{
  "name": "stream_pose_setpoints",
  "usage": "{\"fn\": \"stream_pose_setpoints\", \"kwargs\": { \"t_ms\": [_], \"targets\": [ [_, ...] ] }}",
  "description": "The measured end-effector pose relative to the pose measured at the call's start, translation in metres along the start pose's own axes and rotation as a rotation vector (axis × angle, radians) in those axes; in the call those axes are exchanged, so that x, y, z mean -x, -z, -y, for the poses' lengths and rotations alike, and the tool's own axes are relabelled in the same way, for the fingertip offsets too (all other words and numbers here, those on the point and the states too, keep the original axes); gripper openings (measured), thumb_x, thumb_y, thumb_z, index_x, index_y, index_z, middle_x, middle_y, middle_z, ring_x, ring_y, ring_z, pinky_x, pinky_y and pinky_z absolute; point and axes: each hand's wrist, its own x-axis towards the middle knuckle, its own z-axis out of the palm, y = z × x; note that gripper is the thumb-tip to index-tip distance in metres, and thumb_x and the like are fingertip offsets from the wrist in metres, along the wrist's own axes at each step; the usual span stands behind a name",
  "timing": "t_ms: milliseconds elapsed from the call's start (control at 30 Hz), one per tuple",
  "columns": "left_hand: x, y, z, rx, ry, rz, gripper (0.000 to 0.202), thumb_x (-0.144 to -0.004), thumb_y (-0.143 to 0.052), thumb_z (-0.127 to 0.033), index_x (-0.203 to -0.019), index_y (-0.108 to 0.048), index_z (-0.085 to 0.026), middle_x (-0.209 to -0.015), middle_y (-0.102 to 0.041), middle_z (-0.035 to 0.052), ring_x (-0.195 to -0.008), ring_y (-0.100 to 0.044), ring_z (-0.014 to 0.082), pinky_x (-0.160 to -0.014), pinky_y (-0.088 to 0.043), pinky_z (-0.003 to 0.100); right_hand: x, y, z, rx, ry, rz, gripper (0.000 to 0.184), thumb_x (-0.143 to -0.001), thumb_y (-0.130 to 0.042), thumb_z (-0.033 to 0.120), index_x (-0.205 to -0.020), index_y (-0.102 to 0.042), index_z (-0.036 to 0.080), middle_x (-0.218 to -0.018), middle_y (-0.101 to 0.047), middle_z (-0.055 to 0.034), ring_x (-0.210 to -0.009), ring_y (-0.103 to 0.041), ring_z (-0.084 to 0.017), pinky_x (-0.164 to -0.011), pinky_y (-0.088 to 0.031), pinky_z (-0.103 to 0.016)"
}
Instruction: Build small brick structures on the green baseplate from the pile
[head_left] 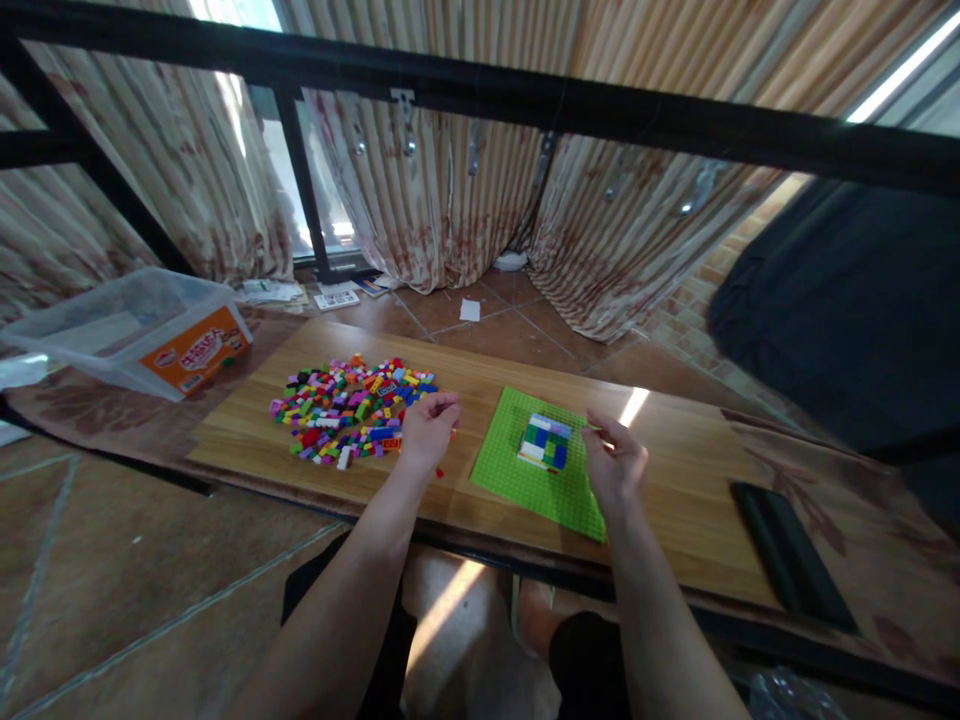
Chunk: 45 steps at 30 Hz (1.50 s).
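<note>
A green baseplate (517, 470) lies on the wooden board, with a small block of blue, green and white bricks (546, 441) built on it. A heap of several small coloured bricks (349, 408) lies to its left. My left hand (429, 428) hovers at the right edge of the heap, fingers curled in a pinch; what it holds is too small to make out. A tiny red brick (439, 471) lies just below it. My right hand (613, 460) rests at the baseplate's right edge, fingers bent together, pinching something thin I cannot name.
The wooden board (690, 500) sits on a low table. A clear plastic box (127, 340) with an orange label stands at the far left. A black flat object (791, 555) lies at the right. Curtains and a black metal frame (525, 95) are behind.
</note>
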Motion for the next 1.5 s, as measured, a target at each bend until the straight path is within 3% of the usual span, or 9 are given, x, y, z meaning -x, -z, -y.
{"fn": "stream_pose_setpoints", "kwargs": {
  "t_ms": [100, 233, 333, 467, 700, 933, 1167, 1333, 1500],
  "targets": [
    [0.0, -0.002, -0.002, -0.018, -0.002, 0.014, 0.017, -0.065, -0.068, -0.019, -0.08, -0.068, -0.013, -0.064, -0.063, -0.0001, -0.055, -0.056, 0.0084, -0.056, -0.047, 0.021, -0.001, -0.002, 0.003, 0.004, -0.006, 0.062, 0.045, -0.075, -0.063, 0.045, -0.109, -0.069, 0.017, -0.106, -0.069, -0.0123, -0.087, -0.064, -0.023, -0.074, -0.053, -0.039],
    [0.002, -0.002, -0.004, -0.047, 0.0, 0.034, 0.016, -0.066, -0.067, -0.018, -0.081, -0.069, -0.013, -0.063, -0.062, -0.0004, -0.056, -0.056, 0.009, -0.058, -0.048, 0.022, 0.007, -0.007, 0.011, 0.179, 0.176, 0.351, 0.068, -0.07, -0.07, 0.051, -0.13, -0.054, 0.024, -0.128, -0.056, -0.0128, -0.115, -0.054, -0.029, -0.091, -0.048, -0.048],
    [0.002, -0.001, -0.004, -0.057, 0.012, 0.041, 0.016, -0.067, -0.067, -0.019, -0.082, -0.069, -0.014, -0.064, -0.063, -0.0002, -0.056, -0.056, 0.0092, -0.059, -0.048, 0.022, 0.012, -0.012, 0.014, 0.336, 0.299, 0.47, 0.081, -0.065, -0.075, 0.048, -0.136, -0.046, 0.024, -0.131, -0.052, -0.0132, -0.121, -0.048, -0.033, -0.099, -0.041, -0.054],
    [0.003, 0.0, -0.004, -0.057, 0.018, 0.039, 0.015, -0.067, -0.066, -0.018, -0.081, -0.069, -0.014, -0.065, -0.063, -0.0002, -0.055, -0.056, 0.0088, -0.059, -0.048, 0.023, 0.013, -0.013, 0.015, 0.43, 0.347, 0.511, 0.073, -0.068, -0.073, 0.039, -0.135, -0.047, 0.022, -0.124, -0.057, -0.0129, -0.116, -0.05, -0.034, -0.098, -0.04, -0.054],
    [0.003, 0.001, -0.003, -0.059, 0.019, 0.04, 0.013, -0.069, -0.065, -0.016, -0.081, -0.068, -0.015, -0.065, -0.063, -0.0011, -0.055, -0.056, 0.0081, -0.057, -0.047, 0.021, 0.013, -0.009, 0.019, 0.446, 0.363, 0.573, 0.063, -0.069, -0.071, 0.039, -0.128, -0.053, 0.023, -0.119, -0.058, -0.0112, -0.112, -0.052, -0.032, -0.096, -0.042, -0.05],
    [-0.001, 0.005, 0.005, -0.062, -0.014, 0.04, 0.011, -0.07, -0.065, -0.016, -0.08, -0.069, -0.014, -0.065, -0.062, -0.0005, -0.055, -0.055, 0.0078, -0.055, -0.045, 0.019, 0.012, -0.011, 0.016, 0.459, 0.446, 0.535, 0.065, -0.071, -0.07, 0.048, -0.128, -0.054, 0.022, -0.117, -0.06, -0.0124, -0.111, -0.053, -0.032, -0.094, -0.043, -0.051],
    [-0.006, 0.016, 0.002, -0.078, -0.061, 0.002, 0.014, -0.072, -0.063, -0.017, -0.084, -0.069, -0.014, -0.068, -0.066, 0.0013, -0.056, -0.057, 0.0086, -0.055, -0.046, 0.02, 0.017, -0.015, 0.03, 0.318, 0.554, 0.291, 0.044, -0.082, -0.06, 0.052, -0.115, -0.062, 0.023, -0.108, -0.065, -0.0097, -0.102, -0.058, -0.027, -0.09, -0.047, -0.046],
    [-0.017, 0.04, -0.003, -0.143, -0.166, -0.108, 0.014, -0.072, -0.062, -0.019, -0.084, -0.069, -0.014, -0.073, -0.067, 0.0014, -0.06, -0.059, 0.0107, -0.06, -0.047, 0.022, 0.022, -0.022, 0.034, 0.248, 0.546, 0.229, 0.033, -0.084, -0.06, 0.049, -0.104, -0.067, 0.022, -0.099, -0.069, -0.0085, -0.092, -0.062, -0.025, -0.082, -0.05, -0.042],
    [-0.028, 0.076, -0.012, -0.228, -0.273, -0.253, 0.015, -0.074, -0.06, -0.019, -0.086, -0.067, -0.014, -0.075, -0.068, 0.0017, -0.066, -0.06, 0.0121, -0.065, -0.047, 0.023, 0.028, -0.029, 0.042, 0.186, 0.524, 0.217, 0.03, -0.084, -0.061, 0.046, -0.1, -0.069, 0.023, -0.096, -0.069, -0.0081, -0.09, -0.062, -0.025, -0.082, -0.05, -0.042]
  ]
}}
